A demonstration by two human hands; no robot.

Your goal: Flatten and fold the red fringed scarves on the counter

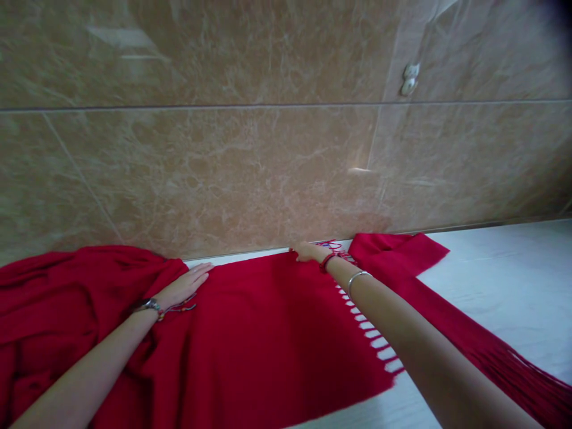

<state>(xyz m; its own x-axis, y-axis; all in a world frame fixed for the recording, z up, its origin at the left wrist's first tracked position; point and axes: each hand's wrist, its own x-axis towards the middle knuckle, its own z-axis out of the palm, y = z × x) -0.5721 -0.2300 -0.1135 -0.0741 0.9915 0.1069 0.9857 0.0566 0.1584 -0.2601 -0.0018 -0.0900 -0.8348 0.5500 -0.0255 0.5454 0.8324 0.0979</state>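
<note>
A red fringed scarf [250, 333] lies spread on the white surface, smooth in the middle and bunched in loose folds at the left. My left hand [185, 286] rests flat on it near the far edge, fingers stretched out. At the scarf's far edge, close to the wall, my right hand [308, 251] has its fingers closed on the cloth; the fingertips are partly hidden. Knotted tassels [361, 319] run along the scarf's right end, partly under my right forearm. To the right lies a folded red length of cloth [402, 268] with long fringe.
A brown marbled tile wall [232, 173] rises directly behind the white surface [504, 280]. A small pale fitting [409, 78] is fixed to the wall at upper right. Bracelets circle both wrists.
</note>
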